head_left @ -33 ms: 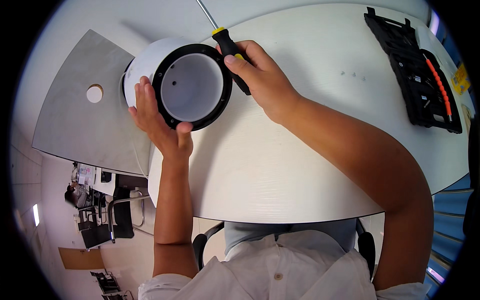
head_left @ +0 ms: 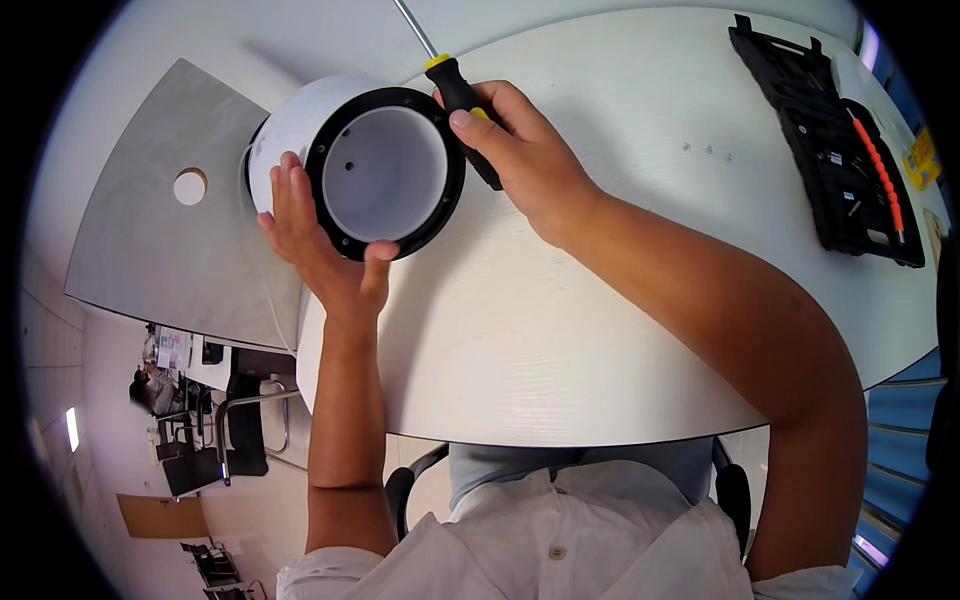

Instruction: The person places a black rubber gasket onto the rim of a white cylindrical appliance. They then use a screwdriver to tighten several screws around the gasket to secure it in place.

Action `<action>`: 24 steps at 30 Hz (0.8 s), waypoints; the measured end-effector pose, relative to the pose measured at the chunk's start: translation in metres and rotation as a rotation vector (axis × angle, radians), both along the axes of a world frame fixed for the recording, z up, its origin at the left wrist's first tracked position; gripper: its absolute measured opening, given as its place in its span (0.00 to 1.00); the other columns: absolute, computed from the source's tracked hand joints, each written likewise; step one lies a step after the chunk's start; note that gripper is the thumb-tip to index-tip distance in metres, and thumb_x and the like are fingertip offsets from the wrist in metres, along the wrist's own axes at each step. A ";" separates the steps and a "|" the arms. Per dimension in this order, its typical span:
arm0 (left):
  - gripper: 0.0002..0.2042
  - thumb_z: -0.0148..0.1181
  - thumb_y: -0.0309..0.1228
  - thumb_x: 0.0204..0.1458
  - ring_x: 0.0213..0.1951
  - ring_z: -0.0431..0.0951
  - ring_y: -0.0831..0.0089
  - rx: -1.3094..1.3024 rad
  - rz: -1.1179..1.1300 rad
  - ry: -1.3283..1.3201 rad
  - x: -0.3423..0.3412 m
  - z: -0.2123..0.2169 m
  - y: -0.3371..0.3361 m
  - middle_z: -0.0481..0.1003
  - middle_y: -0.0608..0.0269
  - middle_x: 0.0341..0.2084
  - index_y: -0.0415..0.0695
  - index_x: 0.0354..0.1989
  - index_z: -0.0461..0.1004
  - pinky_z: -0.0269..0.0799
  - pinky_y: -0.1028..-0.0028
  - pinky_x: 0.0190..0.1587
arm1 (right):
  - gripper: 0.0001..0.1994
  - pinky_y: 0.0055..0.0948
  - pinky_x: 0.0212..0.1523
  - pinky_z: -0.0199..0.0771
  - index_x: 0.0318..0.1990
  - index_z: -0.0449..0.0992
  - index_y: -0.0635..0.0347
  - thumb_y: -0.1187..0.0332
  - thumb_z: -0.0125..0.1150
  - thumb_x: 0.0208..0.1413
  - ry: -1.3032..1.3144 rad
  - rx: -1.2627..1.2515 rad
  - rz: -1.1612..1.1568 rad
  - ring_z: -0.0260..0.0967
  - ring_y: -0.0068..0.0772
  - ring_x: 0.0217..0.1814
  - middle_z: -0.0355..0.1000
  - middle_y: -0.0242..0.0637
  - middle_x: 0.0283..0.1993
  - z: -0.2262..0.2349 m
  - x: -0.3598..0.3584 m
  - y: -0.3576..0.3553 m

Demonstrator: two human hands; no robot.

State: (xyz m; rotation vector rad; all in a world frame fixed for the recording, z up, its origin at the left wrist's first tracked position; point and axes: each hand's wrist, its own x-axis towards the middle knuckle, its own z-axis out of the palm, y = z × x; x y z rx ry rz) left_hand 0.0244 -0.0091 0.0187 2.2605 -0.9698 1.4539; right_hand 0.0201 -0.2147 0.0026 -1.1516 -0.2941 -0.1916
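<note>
A white cylindrical housing (head_left: 283, 135) tilts its open mouth toward me, with a black ring (head_left: 455, 180) dotted with small holes around the rim. Against its left side, my left hand (head_left: 320, 245) rests long fingers along the outer wall, thumb sticking up at the lower rim, steadying it. My right hand (head_left: 535, 160) is closed round the black and yellow handle of a screwdriver (head_left: 458, 95), beside the ring's right edge. The shaft points up and away, and its tip is out of the picture. Whether the right fingertips touch the ring is hidden.
On the white table (head_left: 560, 340), several small screws (head_left: 708, 150) lie right of my right hand. A black tool case (head_left: 840, 170) with an orange flexible shaft (head_left: 878, 170) lies far right, near a yellow packet (head_left: 920, 158). A grey board (head_left: 130, 220) with a round hole is at left, crossed by a thin cord (head_left: 268, 290).
My left thumb has shifted very slightly to the right. The housing, the screwdriver and my right hand look almost the same.
</note>
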 end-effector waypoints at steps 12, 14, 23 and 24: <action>0.52 0.66 0.59 0.37 0.68 0.48 0.54 0.061 0.066 0.011 -0.004 0.003 0.000 0.54 0.52 0.65 0.42 0.66 0.49 0.30 0.45 0.64 | 0.16 0.21 0.51 0.58 0.53 0.67 0.56 0.61 0.51 0.61 0.001 0.003 0.011 0.59 0.17 0.48 0.66 0.26 0.46 0.000 0.000 0.001; 0.51 0.66 0.59 0.37 0.68 0.48 0.54 0.058 0.066 0.008 -0.004 0.002 0.000 0.54 0.52 0.65 0.42 0.66 0.49 0.30 0.45 0.64 | 0.16 0.21 0.52 0.58 0.53 0.67 0.56 0.61 0.50 0.61 -0.002 0.002 0.013 0.59 0.17 0.49 0.66 0.26 0.47 0.000 -0.001 0.001; 0.50 0.66 0.58 0.38 0.68 0.48 0.54 0.032 0.079 -0.002 -0.004 0.000 -0.003 0.55 0.51 0.65 0.42 0.65 0.51 0.30 0.46 0.64 | 0.16 0.21 0.53 0.56 0.54 0.67 0.55 0.61 0.51 0.61 -0.007 0.023 0.022 0.57 0.16 0.50 0.65 0.25 0.47 0.000 -0.003 0.001; 0.50 0.66 0.58 0.38 0.68 0.48 0.55 0.031 0.081 -0.002 -0.004 -0.001 -0.003 0.55 0.51 0.65 0.41 0.65 0.51 0.30 0.46 0.64 | 0.16 0.21 0.53 0.56 0.54 0.67 0.55 0.61 0.51 0.61 -0.009 0.023 0.023 0.57 0.16 0.50 0.65 0.26 0.47 0.000 -0.003 0.001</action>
